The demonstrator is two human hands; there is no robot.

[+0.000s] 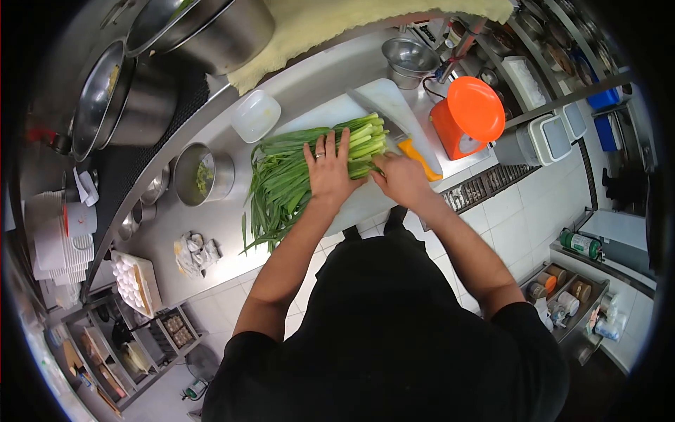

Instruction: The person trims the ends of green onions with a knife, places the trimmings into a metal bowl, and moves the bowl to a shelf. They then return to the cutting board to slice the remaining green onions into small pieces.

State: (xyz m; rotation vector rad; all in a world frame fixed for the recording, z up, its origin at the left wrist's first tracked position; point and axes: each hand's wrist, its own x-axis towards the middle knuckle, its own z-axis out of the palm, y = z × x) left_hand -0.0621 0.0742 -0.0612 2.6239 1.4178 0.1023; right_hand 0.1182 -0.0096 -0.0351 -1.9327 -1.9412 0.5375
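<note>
A large bunch of green onions [281,172] lies across a white cutting board [390,95], pale cut ends to the right and leaves hanging toward the counter's front edge. My left hand [329,169] rests flat on top of the bunch, fingers spread, with a ring on one finger. At the lower stalk ends, my right hand [404,181] has its fingers curled in against the stalks. Just beyond it lies a knife with a yellow handle [420,158], its blade flat on the board and no hand on it.
An orange scale [467,116] stands to the right, with metal bowls [409,60] behind the board. Leftward are a white dish [256,116], a metal pot [204,174] with green bits, a crumpled cloth [197,254] and an egg tray [137,285]. Large pots [148,98] occupy the upper shelf.
</note>
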